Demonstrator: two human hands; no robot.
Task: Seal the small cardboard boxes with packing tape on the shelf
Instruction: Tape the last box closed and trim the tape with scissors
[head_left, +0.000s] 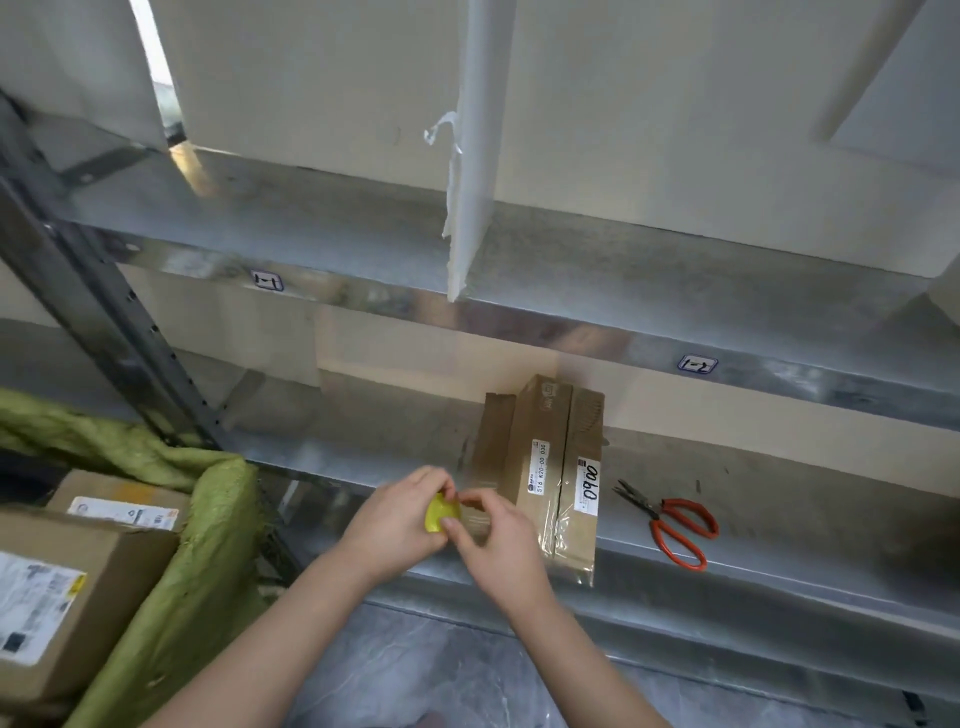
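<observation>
A small brown cardboard box (545, 467) with white labels lies on the lower metal shelf (779, 519), clear tape covering its near end. Just left of the box, my left hand (395, 525) grips a tape roll with a yellow core (439, 514). My right hand (498, 545) pinches the clear tape end at the roll, between the roll and the box. Both hands hover over the shelf's front edge.
Red-handled scissors (670, 519) lie on the shelf right of the box. A green sack (197, 545) holding larger labelled cardboard boxes (67, 587) stands at the left. An upper shelf (519, 270) with a white divider (470, 197) runs above.
</observation>
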